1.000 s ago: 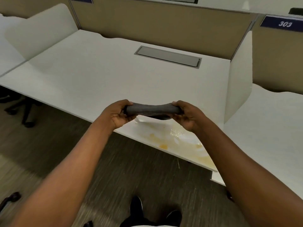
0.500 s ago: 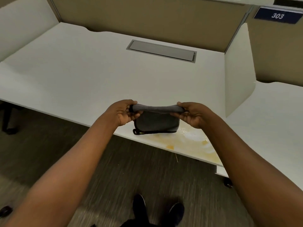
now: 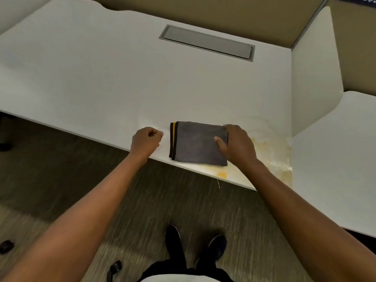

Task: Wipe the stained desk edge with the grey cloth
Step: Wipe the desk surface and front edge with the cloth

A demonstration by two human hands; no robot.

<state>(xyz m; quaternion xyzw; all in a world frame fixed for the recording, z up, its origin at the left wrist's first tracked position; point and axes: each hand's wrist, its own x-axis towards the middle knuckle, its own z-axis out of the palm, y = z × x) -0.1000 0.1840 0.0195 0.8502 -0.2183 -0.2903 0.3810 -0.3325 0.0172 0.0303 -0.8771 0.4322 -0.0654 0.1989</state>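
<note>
The grey cloth point(image 3: 196, 143), folded into a rectangle with a black and yellow trim on its left side, lies flat on the white desk point(image 3: 101, 78) near the front edge. My right hand point(image 3: 237, 146) rests on the cloth's right end, thumb on top and fingers curled over its edge. My left hand point(image 3: 147, 140) is a loose fist on the desk just left of the cloth, apart from it, holding nothing. A yellow-orange stain point(image 3: 270, 157) spreads along the desk edge to the right of the cloth, with a darker spot point(image 3: 221, 174) at the very edge.
A white divider panel point(image 3: 314, 74) stands at the desk's right side, with another white desk point(image 3: 345, 159) beyond it. A grey cable flap point(image 3: 207, 42) is set in the desk's rear. Below are carpet and my shoes point(image 3: 195, 245).
The cloth, held stretched in the air between both hands, now lies folded flat on the desk. My left hand has let go of it; my right hand stays on its right end.
</note>
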